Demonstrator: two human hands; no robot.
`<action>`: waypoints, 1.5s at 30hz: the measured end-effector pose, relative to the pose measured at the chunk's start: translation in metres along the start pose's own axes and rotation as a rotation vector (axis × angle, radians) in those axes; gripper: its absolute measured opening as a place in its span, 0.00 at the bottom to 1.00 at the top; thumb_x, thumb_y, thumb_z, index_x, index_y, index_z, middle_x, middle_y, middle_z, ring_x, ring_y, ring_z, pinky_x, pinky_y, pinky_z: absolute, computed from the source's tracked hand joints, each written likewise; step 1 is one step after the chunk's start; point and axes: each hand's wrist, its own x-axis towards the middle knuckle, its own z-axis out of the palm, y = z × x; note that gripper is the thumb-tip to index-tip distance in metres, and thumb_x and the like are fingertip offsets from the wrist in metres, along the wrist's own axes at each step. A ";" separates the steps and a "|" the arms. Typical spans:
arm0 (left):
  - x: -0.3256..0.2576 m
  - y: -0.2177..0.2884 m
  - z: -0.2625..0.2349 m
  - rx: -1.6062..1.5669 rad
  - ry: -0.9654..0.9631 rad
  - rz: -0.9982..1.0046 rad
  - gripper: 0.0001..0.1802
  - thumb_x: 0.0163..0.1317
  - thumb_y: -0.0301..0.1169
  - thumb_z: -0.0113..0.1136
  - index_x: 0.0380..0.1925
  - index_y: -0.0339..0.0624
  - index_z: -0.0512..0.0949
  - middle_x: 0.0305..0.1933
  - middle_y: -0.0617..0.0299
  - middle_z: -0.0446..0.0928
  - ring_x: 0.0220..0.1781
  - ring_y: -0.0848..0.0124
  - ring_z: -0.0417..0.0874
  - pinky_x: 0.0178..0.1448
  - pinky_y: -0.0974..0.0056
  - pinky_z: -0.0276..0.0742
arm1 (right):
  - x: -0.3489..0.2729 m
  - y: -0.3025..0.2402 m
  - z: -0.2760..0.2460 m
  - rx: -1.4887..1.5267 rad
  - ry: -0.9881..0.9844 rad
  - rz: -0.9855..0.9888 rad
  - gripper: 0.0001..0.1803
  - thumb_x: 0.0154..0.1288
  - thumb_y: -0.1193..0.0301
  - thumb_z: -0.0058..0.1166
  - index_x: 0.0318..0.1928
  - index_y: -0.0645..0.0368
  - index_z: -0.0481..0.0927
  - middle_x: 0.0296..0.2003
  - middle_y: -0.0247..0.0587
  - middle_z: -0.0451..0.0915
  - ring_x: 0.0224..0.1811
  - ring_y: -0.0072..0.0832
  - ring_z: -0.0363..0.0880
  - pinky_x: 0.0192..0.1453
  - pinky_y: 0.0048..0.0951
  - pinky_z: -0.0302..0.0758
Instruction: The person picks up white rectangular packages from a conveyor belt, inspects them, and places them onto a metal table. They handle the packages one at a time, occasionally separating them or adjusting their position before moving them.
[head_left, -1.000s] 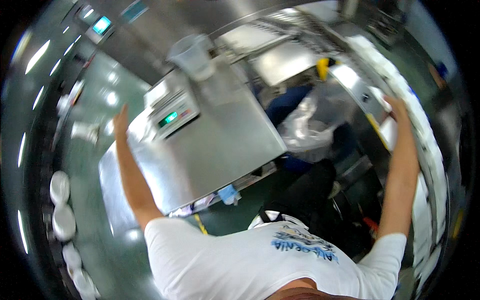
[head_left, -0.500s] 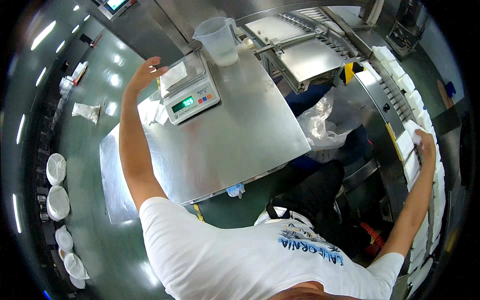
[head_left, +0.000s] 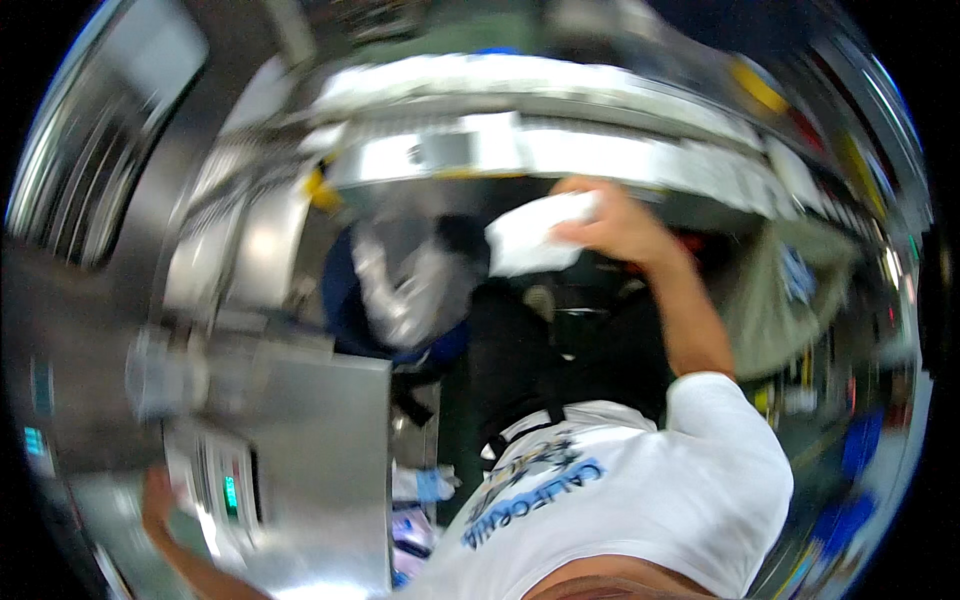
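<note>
My right hand [head_left: 615, 225] grips a white packet [head_left: 535, 235] between thumb and fingers. It holds the packet above my lap, just in front of the conveyor line. My left hand [head_left: 158, 495] is at the lower left, beside the digital scale [head_left: 215, 480] with its green lit display. Motion smears its fingers, so I cannot make out whether it holds anything. Blur also hides what lies on the scale's pan. The scale rests on a steel table [head_left: 320, 450].
A conveyor holds a row of white packets [head_left: 640, 160], with a second white row [head_left: 520, 75] behind. A clear plastic jug [head_left: 155, 375] stands past the scale. A blue container [head_left: 345, 290] lined with a clear bag [head_left: 410, 280] sits between table and conveyor.
My view has swung right, toward the conveyor. My right hand has come away from the conveyor row with a white packet. The left hand stays near the scale.
</note>
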 end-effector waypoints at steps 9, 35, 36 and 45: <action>-0.001 0.107 -0.068 -0.299 0.064 -0.233 0.28 0.71 0.41 0.63 0.64 0.35 0.76 0.64 0.45 0.79 0.63 0.48 0.80 0.65 0.49 0.76 | -0.087 0.073 0.032 0.132 -0.255 0.051 0.26 0.60 0.60 0.77 0.50 0.64 0.82 0.42 0.39 0.85 0.44 0.24 0.83 0.46 0.29 0.79; 0.058 0.811 -0.295 -0.853 -0.299 1.351 0.42 0.41 0.22 0.88 0.56 0.38 0.72 0.50 0.57 0.80 0.47 0.68 0.86 0.50 0.61 0.86 | -0.195 0.134 -0.046 0.438 -0.178 -0.078 0.58 0.57 0.64 0.78 0.81 0.59 0.55 0.64 0.44 0.77 0.61 0.29 0.79 0.64 0.33 0.78; 0.053 0.827 -0.294 -0.826 -0.266 1.374 0.42 0.41 0.23 0.89 0.55 0.37 0.73 0.49 0.57 0.80 0.44 0.69 0.86 0.48 0.62 0.86 | -0.198 0.127 -0.053 0.494 -0.185 -0.076 0.62 0.56 0.63 0.78 0.83 0.59 0.51 0.66 0.45 0.77 0.61 0.30 0.79 0.65 0.33 0.77; -0.003 0.900 -0.293 -0.561 0.013 1.495 0.33 0.45 0.16 0.77 0.53 0.35 0.75 0.48 0.50 0.80 0.51 0.56 0.85 0.54 0.58 0.82 | -0.245 0.141 -0.044 0.885 0.112 0.160 0.53 0.58 0.60 0.77 0.77 0.68 0.63 0.60 0.45 0.80 0.61 0.29 0.80 0.62 0.33 0.80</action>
